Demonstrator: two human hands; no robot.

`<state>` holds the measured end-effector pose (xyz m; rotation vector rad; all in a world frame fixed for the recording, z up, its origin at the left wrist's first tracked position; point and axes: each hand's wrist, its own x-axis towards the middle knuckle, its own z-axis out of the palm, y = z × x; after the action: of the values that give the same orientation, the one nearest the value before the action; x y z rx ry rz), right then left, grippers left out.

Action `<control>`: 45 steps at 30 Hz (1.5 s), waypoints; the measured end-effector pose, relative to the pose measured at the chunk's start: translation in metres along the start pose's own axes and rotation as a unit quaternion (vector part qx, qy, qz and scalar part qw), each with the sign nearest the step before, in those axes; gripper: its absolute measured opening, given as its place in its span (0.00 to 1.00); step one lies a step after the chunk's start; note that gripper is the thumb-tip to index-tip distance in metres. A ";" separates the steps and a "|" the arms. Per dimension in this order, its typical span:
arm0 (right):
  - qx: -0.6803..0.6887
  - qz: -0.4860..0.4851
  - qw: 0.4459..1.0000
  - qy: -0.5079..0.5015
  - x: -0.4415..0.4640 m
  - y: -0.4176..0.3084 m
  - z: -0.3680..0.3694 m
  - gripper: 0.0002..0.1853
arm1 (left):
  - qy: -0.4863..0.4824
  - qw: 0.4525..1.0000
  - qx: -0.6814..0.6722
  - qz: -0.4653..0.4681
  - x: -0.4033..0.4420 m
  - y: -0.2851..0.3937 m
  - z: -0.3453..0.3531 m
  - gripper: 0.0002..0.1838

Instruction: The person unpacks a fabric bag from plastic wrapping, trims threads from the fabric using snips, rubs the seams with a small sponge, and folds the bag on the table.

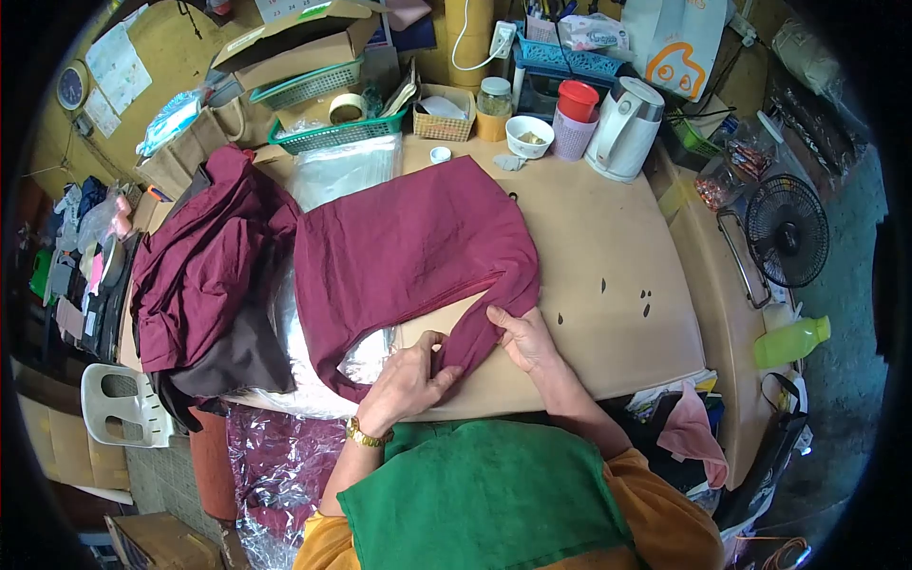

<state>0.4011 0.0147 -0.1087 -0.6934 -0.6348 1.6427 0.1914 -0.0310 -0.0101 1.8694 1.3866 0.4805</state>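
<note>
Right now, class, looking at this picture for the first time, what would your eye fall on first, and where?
First, the large maroon cloth in the middle of the table, held at its near side by the left hand and right hand. Next, the bright green fabric over the person's front, at the bottom, and the white kettle towards the upper right.

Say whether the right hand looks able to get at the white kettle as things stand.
Probably, with a stretch: open tabletop lies between the right hand and the white kettle, though it holds the maroon garment now.
</note>
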 end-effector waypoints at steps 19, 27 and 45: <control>-0.281 -0.077 0.956 0.033 -0.007 0.008 0.005 0.12 | 0.207 0.966 0.081 0.130 0.071 0.004 0.025 0.18; -0.139 -0.036 0.988 0.052 0.003 0.025 -0.016 0.21 | 0.144 0.982 0.077 0.093 0.061 0.021 0.011 0.23; -0.106 -0.035 0.993 -0.039 -0.010 0.008 0.007 0.27 | 0.164 0.981 0.098 0.021 0.011 -0.007 0.008 0.21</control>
<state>0.3922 0.0034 -0.1086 -0.7527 -0.8903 1.5575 0.1957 -0.0222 -0.0219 2.0483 1.6633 0.7220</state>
